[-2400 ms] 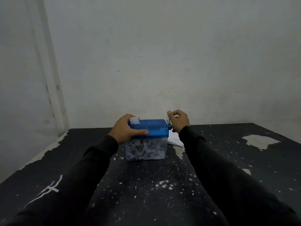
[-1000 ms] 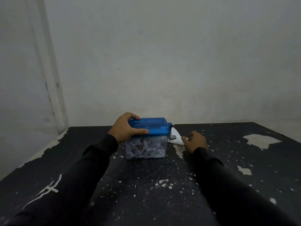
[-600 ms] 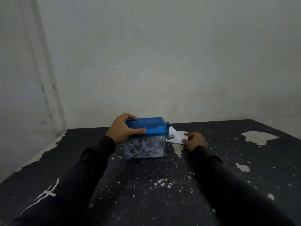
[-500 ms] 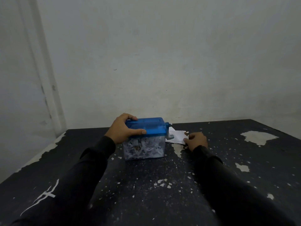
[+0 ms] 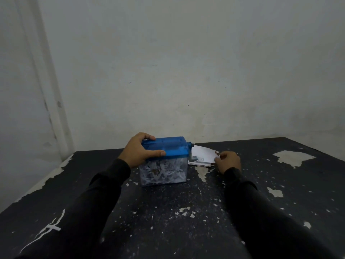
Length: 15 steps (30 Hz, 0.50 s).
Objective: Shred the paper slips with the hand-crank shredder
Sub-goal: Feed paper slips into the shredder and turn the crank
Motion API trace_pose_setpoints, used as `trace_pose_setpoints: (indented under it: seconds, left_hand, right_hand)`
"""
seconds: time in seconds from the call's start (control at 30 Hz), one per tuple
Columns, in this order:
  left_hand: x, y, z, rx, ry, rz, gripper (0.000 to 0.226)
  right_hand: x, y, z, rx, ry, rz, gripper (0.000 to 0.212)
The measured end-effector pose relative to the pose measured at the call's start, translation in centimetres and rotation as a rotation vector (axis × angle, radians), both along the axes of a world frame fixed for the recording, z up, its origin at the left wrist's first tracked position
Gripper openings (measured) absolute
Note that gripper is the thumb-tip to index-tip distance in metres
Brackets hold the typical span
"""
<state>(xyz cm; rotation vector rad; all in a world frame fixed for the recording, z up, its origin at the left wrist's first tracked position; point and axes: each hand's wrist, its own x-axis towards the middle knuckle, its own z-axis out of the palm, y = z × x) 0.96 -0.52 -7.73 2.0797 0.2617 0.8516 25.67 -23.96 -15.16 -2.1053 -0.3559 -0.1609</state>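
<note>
The shredder [image 5: 164, 161], blue-lidded over a clear bin of white shreds, sits mid-surface [image 5: 186, 212], long axis running 9 to 3 o'clock, crank at 3. Left hand [image 5: 139, 152] grips its lid. Right hand [image 5: 227, 161] pinches a lifted paper slip [image 5: 202, 155].

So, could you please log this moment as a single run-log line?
left hand: holds shredder lid | right hand: pinches top paper slip | crank: free | bin: shreds inside
</note>
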Motion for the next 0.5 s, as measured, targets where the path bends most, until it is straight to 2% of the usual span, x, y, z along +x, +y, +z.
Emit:
trace_pose_setpoints:
  seconds: [0.1,0.27,0.5]
  left_hand:
    - [-0.05,0.00,-0.09,0.000,0.001,0.004,0.072]
    - [-0.08,0.05,-0.06,0.005,0.005,0.004,0.082]
    - [0.06,0.04,-0.13,0.006,0.007,0.005,0.082]
  right_hand:
    - [0.10,0.01,-0.02,0.000,0.032,-0.008,0.008]
    - [0.22,-0.06,-0.06,-0.093,0.105,0.047,0.050]
    - [0.21,0.40,0.63,-0.397,0.115,0.162,0.067]
